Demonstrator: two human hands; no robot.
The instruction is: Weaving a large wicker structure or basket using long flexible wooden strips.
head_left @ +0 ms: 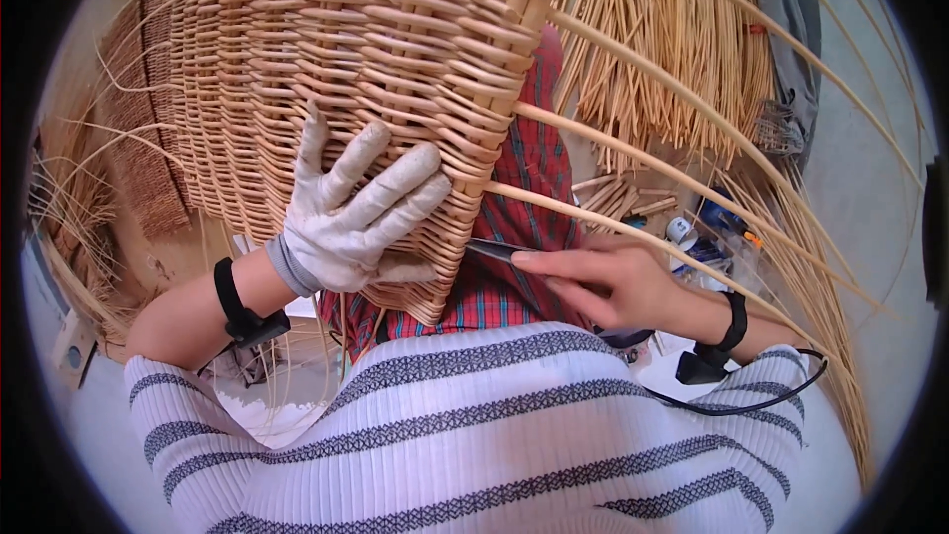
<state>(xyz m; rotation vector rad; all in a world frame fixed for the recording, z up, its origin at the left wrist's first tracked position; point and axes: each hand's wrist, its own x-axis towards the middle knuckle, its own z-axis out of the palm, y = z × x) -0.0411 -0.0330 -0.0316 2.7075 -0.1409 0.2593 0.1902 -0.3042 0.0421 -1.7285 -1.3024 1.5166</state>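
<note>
A woven wicker panel (326, 49), seemingly the side of a basket, leans across my lap with its edge and corner toward me. My left hand (366, 203), in a white glove, lies on the weave with fingers spread and grips nothing. My bare right hand (623, 282) is closed on a dark pointed blade (491, 250), whose tip meets the panel's right edge; whether it is a knife or a bodkin cannot be told. Long pale rods (633, 150) stick out from that edge, passing above my right hand and forearm.
Beyond my knees at the right lies a large bundle of cut rods (672, 59). Short offcuts (623, 200) and small containers (682, 231) sit nearer. At the left are a brown woven piece (138, 129) and loose thin strands (74, 178). A red plaid cloth (539, 163) covers my lap.
</note>
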